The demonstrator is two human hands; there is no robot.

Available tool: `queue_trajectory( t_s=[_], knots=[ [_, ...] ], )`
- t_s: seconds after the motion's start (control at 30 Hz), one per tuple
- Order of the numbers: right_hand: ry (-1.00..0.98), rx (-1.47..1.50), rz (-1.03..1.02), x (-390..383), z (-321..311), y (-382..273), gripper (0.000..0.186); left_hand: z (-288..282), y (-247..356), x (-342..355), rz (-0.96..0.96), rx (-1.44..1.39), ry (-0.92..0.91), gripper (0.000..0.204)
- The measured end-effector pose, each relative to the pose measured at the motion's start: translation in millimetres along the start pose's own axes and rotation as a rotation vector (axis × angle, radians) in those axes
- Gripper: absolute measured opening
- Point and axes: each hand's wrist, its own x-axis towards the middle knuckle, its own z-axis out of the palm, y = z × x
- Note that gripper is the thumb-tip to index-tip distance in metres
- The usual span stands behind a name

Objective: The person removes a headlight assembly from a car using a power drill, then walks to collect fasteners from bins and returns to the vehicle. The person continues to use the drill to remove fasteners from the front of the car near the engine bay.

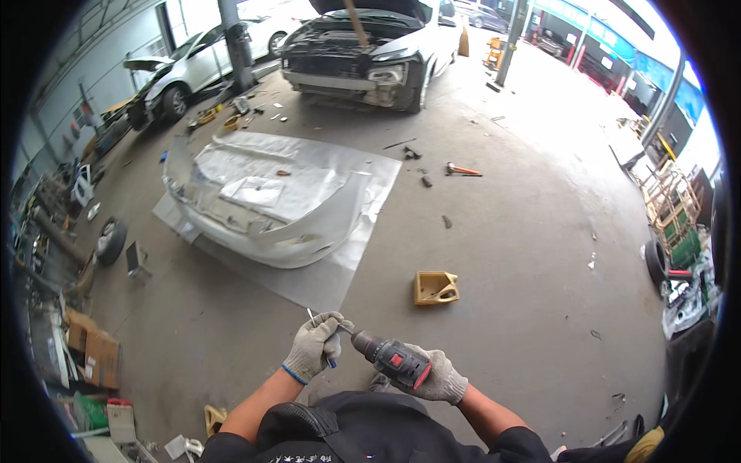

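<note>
Both my hands wear pale knit work gloves and meet low in front of me. My right hand (441, 378) is wrapped round a black and red cordless drill (392, 359), its chuck pointing left and slightly up. A thin bit (346, 329) runs from the chuck to my left hand (312, 349), whose fingers are closed at its tip. Through the left fist passes a slim rod with a blue end (332, 363); its bright tip sticks out above. It looks like a screwdriver, but the glove hides most of it. Whether those fingers pinch the bit too, I cannot tell.
Ahead left, a white car bumper (289, 245) lies on a pale sheet (351, 266). A yellow cut-open container (436, 288) stands on the floor before me. A hammer (463, 170) lies farther off. A white car (355, 65) with its hood raised stands at the back.
</note>
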Motion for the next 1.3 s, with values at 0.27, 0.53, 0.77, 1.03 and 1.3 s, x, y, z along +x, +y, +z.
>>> queue_trajectory(
  t_s=[0.27, 0.53, 0.77, 1.03, 1.3],
  knots=[
    [0.219, -0.040, 0.109, 64, -62, 66, 0.062, 48, 17, 170, -0.247, 0.136, -0.116, 0.014],
    [0.410, -0.265, 0.083, 229, -146, 147, 0.057, 92, 93, 399, -0.329, 0.178, -0.310, 0.010],
    [0.409, -0.329, 0.135, 388, -241, 205, 0.045, 133, 195, 587, -0.399, 0.236, -0.489, 0.010],
    [0.268, -0.219, 0.003, 612, -352, 337, 0.052, 121, 274, 799, -0.295, 0.008, -0.444, 0.012],
    [-0.282, -0.279, -0.117, 888, -491, 390, 0.058, 101, 387, 966, -0.015, -0.074, -0.223, 0.011]
  ],
)
